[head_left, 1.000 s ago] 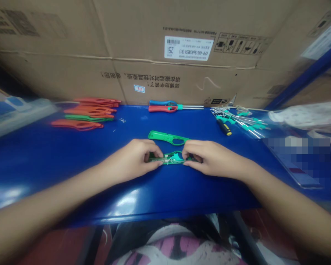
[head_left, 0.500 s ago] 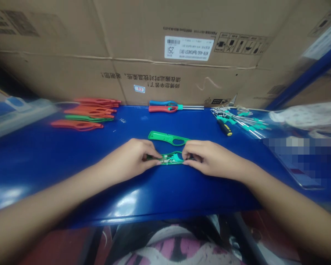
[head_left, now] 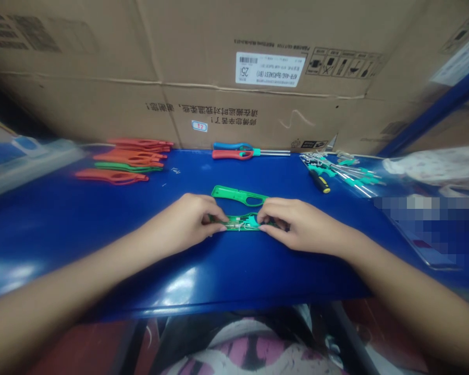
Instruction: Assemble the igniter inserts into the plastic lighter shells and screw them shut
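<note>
Between my hands lies an open green lighter half-shell (head_left: pixel 240 228), with a teal trigger part, a clear piece and a thin white wire inside it. My left hand (head_left: pixel 197 216) pinches the shell's left end between thumb and fingers. At the right end, my right hand (head_left: pixel 287 221) is closed on the same shell, around the teal part; its curled fingers hide that end. Just behind, a second green half-shell (head_left: pixel 236 195) rests on the blue table, its right tip partly behind my right hand.
Orange shells (head_left: pixel 111 176) and green shells (head_left: pixel 128 166) are piled at back left. Two long lighters, blue (head_left: pixel 230 146) and red (head_left: pixel 230 154), lie by the cardboard box (head_left: pixel 203 62). Metal-tube parts (head_left: pixel 347 172) and a screwdriver (head_left: pixel 320 182) sit back right, near a phone-like slab (head_left: pixel 426 245).
Both hands keep their grip on the green half-shell, with only slight finger movement. The whole view has shifted very slightly.
</note>
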`<action>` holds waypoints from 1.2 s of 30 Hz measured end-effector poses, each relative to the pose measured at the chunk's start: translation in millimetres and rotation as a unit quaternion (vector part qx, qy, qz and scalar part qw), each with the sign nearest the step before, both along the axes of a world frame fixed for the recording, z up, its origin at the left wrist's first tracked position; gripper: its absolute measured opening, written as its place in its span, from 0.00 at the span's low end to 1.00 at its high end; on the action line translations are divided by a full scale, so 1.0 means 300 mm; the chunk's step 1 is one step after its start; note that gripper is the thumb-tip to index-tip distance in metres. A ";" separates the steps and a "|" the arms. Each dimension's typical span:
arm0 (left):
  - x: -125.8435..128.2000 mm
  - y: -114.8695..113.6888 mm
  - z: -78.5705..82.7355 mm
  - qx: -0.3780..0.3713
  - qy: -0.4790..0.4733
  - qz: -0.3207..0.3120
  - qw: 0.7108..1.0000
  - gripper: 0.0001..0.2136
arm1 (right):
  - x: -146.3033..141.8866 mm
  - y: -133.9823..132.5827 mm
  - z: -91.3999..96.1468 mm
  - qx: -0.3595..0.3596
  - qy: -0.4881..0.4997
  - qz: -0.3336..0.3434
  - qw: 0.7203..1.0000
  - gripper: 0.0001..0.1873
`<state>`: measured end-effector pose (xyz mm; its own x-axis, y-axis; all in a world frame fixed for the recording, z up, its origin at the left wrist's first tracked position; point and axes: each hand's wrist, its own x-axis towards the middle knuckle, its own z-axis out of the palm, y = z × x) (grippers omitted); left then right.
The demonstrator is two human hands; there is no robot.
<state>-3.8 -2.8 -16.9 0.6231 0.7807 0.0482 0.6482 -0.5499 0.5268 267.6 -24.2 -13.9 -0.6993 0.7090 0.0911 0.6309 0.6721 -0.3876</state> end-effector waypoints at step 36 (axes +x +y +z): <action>-0.004 0.016 0.016 -0.014 0.007 -0.014 1.000 0.06 | 0.010 0.011 0.004 0.146 -0.005 0.070 0.987 0.13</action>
